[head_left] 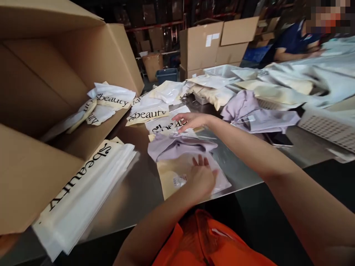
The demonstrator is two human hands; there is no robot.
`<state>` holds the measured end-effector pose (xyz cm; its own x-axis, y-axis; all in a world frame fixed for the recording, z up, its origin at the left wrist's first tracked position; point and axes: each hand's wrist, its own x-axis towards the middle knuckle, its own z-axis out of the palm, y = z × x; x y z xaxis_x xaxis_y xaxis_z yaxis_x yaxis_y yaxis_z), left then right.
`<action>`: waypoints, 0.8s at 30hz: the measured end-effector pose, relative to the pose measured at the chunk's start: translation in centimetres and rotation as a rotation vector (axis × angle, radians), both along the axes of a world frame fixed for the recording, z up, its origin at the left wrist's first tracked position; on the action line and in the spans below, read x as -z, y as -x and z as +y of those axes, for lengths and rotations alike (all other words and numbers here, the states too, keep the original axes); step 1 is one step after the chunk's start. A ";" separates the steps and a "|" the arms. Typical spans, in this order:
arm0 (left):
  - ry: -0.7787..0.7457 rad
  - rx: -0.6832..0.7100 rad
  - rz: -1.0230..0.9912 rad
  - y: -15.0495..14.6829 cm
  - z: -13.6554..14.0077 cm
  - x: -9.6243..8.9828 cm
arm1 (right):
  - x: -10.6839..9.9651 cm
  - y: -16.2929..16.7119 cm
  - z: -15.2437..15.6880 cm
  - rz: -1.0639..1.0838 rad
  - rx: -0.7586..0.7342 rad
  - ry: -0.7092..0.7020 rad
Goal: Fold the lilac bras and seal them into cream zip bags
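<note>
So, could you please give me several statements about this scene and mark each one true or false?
1. The left hand is nearer the front edge of the table than the right hand. True.
2. Printed bags lie inside the open cardboard box on the left. True.
3. The cloth nearest the hands is bright green. False: the purple cloth is nearest.
4. A phone lies by a second purple cloth on the right. True.
5. Both hands are inside the cardboard box. False: both are over the table.
6. At upper right, someone wears a yellow shirt. False: the co-worker there wears dark blue.
</note>
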<state>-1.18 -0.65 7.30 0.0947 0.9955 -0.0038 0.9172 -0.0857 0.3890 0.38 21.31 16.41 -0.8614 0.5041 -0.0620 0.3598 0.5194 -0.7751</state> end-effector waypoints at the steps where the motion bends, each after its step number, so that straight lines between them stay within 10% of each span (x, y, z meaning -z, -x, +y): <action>1: 0.038 0.070 -0.026 0.6 -1.9 -0.3 | 0.7 -0.1 -0.8 0.040 0.091 -0.169; 4: 0.125 0.223 -0.138 3.5 -7.6 -1.0 | 3.4 -2.4 -5.9 0.222 0.329 -0.487; 9: 0.118 0.076 -0.193 5.9 -10.5 -1.0 | 10.6 -8.0 -17.4 0.002 -0.102 -0.503; 13: 0.147 0.219 -0.283 4.4 -8.4 -2.5 | 14.1 -12.7 -16.6 -0.240 -0.326 -0.387; 19: 0.088 -0.497 0.276 7.1 -2.5 -3.4 | 9.9 -17.4 -11.6 -0.315 -0.300 -0.214; 24: 0.056 -0.736 0.119 10.7 3.5 -1.7 | 7.9 -11.5 -13.5 -0.016 0.000 -0.432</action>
